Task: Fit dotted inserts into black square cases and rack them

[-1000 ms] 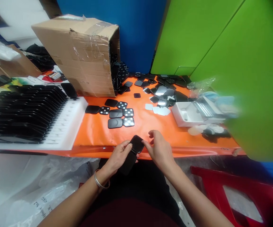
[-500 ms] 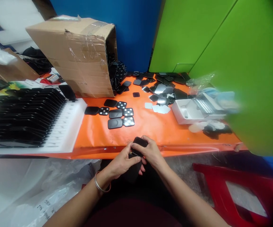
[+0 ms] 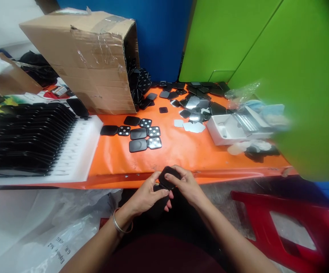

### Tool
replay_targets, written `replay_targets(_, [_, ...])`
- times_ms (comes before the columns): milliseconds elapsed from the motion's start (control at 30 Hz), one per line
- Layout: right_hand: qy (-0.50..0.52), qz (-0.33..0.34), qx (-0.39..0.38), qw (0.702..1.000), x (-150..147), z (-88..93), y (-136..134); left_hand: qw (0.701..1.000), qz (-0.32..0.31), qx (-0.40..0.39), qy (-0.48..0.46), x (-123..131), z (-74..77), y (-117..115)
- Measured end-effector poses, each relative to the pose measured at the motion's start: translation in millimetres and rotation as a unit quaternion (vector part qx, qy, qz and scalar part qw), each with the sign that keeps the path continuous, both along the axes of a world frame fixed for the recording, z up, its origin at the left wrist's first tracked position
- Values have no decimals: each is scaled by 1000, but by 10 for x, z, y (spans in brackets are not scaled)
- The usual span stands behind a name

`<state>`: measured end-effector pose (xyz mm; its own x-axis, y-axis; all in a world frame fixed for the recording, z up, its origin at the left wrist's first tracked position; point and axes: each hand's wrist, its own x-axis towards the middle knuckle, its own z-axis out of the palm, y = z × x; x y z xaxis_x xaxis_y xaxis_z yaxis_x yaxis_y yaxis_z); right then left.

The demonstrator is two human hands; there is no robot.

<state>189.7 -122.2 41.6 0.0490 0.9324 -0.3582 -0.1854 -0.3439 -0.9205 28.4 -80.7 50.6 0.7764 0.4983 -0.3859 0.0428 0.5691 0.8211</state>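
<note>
Just in front of the table's front edge, both hands hold one black hinged plate with rounded corners. My left hand grips its lower black panel, thumb laid across it and fingertips showing beneath. My right hand pinches the upper panel, its thumb pressed on the black face. Dark clothing behind makes the lower panel's outline hard to see. Beyond the hands, several similar opened hinged plates lie on the orange table cover, each a plain black panel joined to a smaller one with pale dots.
A tipped cardboard box spills black pieces onto the table. Loose black plates and silvery pieces lie near a white box. Left stands a white foam rack filled with black panels. A red stool is at right.
The upper panel has tilted slightly, and my right hand has shifted a little to the right, its thumb further in on the panel. The camera view has moved slightly.
</note>
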Motion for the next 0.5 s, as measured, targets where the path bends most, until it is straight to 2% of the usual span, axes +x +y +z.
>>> replay_targets(133, [27,-14,15,999,53,-1,-29,999,37,-7,18,-4,69,103])
replay_targets(233, [35,-32,24,999,-19,27,-17,997,64,-14,38,39,110,155])
replay_targets(367, [50,-90,11,995,-174,-13,51,996,71,-18,43,100,114,126])
replay_targets(500, [66,-114,-3,991,-222,-108,158,996,73,-7,48,116,90,90])
